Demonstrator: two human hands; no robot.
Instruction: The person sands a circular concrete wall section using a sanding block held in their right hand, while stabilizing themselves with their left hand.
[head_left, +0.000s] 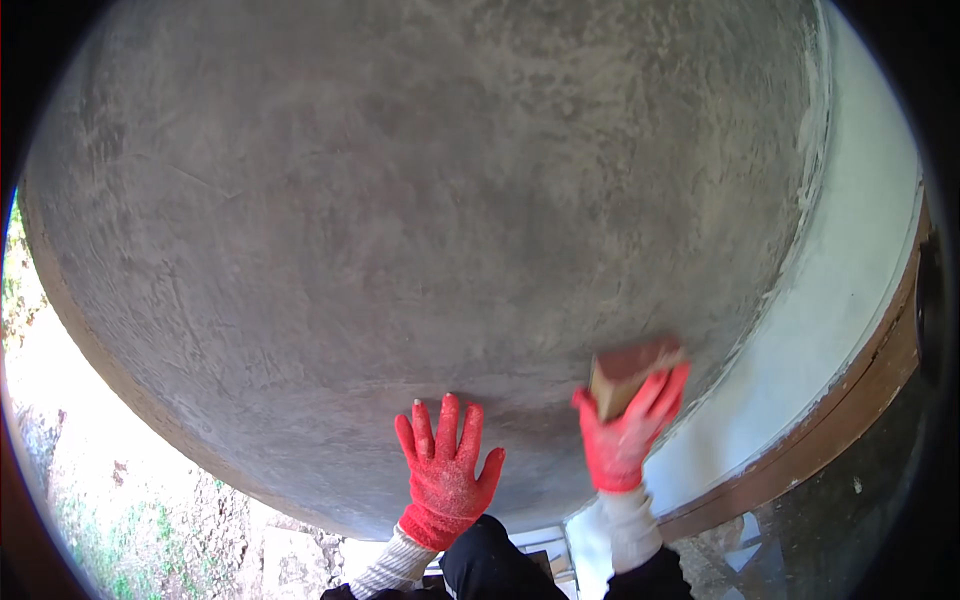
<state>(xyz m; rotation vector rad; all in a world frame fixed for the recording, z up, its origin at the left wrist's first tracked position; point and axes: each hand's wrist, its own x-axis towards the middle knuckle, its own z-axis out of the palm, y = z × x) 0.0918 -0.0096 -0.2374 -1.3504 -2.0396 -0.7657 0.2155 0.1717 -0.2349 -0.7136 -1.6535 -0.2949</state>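
A grey plastered wall [430, 220] with mottled, streaky marks fills most of the view. My left hand [447, 488], in a red glove dusted with pale powder, lies flat on its lower part with fingers spread. To its right, my right hand [625, 440], gloved the same way, is closed around a sanding block [613, 391]. The block has a tan body and a reddish-brown face, and it is held against the wall, slightly blurred. My right thumb shows at the block's left side and the fingers wrap its right side.
On the right, a white strip [800, 335] borders the plaster, with a brown wooden frame [830, 455] beyond it. Pale scraps [742, 556] lie on the dark floor at lower right. Bright ground with some green [140, 535] shows at lower left, past the wall's edge.
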